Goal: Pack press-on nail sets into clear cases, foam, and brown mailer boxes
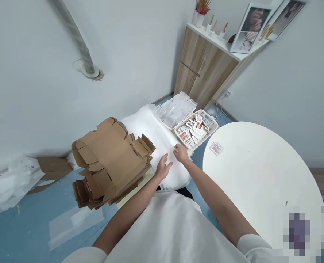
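My left hand (163,167) rests flat on a stack of white foam sheets (148,128), fingers stretched out and slightly apart. My right hand (180,152) lies on the same stack near its right edge, fingers curled down onto the sheet; I cannot make out whether it pinches the top sheet. A pile of flattened brown cardboard boxes (110,160) sits just left of my left hand. A white basket of small nail-set packets (196,129) stands just beyond my right hand.
A second basket with clear plastic cases (175,109) stands behind the first. A round white table (263,171) at right carries one small clear case (216,148). A wooden cabinet (205,69) stands by the wall. White wrapping and cardboard scraps (16,179) lie on the blue floor at left.
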`<state>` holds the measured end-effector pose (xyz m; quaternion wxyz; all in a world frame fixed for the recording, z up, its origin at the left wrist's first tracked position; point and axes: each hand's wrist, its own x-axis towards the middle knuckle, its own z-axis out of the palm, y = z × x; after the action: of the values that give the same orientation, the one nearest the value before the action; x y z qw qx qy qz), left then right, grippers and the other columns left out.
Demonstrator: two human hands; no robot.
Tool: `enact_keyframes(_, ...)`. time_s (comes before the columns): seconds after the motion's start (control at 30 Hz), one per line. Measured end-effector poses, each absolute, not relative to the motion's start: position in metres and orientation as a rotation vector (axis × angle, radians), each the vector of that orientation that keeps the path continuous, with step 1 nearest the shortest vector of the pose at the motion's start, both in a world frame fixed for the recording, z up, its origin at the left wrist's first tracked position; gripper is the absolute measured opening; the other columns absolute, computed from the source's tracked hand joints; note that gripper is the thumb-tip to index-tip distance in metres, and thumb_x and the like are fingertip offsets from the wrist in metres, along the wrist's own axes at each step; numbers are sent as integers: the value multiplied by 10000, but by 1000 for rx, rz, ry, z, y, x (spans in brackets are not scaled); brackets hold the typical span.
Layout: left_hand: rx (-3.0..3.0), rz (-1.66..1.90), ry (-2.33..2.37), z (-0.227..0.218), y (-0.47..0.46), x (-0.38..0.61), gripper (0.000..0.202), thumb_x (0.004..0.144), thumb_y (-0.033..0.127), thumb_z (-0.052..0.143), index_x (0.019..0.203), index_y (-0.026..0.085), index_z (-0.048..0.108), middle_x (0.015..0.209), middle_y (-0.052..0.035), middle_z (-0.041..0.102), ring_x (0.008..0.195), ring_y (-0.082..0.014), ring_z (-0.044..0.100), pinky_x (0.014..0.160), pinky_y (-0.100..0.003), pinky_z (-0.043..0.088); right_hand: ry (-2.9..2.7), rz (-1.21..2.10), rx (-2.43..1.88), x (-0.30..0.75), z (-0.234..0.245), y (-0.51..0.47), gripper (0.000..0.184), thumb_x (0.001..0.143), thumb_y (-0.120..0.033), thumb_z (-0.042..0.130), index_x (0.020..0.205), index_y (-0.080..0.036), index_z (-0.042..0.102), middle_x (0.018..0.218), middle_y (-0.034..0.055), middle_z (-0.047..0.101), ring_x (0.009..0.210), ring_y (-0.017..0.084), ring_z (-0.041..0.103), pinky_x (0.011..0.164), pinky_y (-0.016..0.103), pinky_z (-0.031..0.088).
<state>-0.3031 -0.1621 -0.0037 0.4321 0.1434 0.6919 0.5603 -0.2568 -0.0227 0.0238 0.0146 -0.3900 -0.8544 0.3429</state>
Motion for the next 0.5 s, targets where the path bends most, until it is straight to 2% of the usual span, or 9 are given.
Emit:
enact_keyframes(0.13, 205, 1590, 1666, 9, -150, -300, 487, 758, 382, 529, 1194, 193, 420, 1201, -132, 487, 965, -177, 559, 753, -290, 456, -2691, 1166, -939, -243, 34, -40, 173, 678, -172, 454, 847, -207, 474, 747, 3, 541, 665, 150, 495, 627, 277, 393)
enact_keyframes(0.23, 120, 1641, 1649, 15, -141, -300, 361, 748, 409, 520, 1004, 154, 527, 963, -89, 591, 780, -139, 586, 637, -252, 465, -2650, 1361, -753, -232, 44, -47, 204, 656, -215, 539, 853, -205, 490, 866, 21, 553, 783, 158, 520, 696, 293, 417)
enact_keyframes(0.3, 157, 1655, 1674, 15, -138, -300, 276, 753, 392, 501, 858, 145, 561, 801, -47, 599, 697, -128, 575, 607, -248, 459, -2531, 1578, -781, -227, 51, -48, 291, 653, -261, 583, 925, -211, 492, 986, 38, 547, 855, 161, 535, 717, 297, 432)
enact_keyframes(0.37, 304, 1622, 1755, 15, -137, -299, 218, 754, 350, 496, 786, 149, 576, 754, -34, 586, 704, -137, 569, 621, -260, 459, -2349, 1739, -893, -223, 56, -49, 390, 666, -321, 597, 1021, -224, 468, 1105, 57, 512, 903, 160, 544, 725, 296, 444)
enact_keyframes(0.43, 571, 1536, 1859, 16, -138, -295, 163, 732, 283, 525, 809, 161, 601, 860, -56, 581, 829, -167, 563, 710, -297, 460, -2225, 1761, -1005, -221, 59, -48, 470, 658, -363, 614, 1078, -231, 449, 1142, 65, 504, 929, 161, 545, 753, 301, 442)
enact_keyframes(0.5, 884, 1417, 1930, 20, -140, -289, 221, 688, 221, 571, 901, 179, 611, 1018, -80, 542, 993, -205, 511, 842, -351, 421, -2191, 1674, -1122, -219, 60, -48, 473, 640, -370, 629, 1061, -224, 472, 1075, 56, 555, 890, 158, 557, 771, 309, 433)
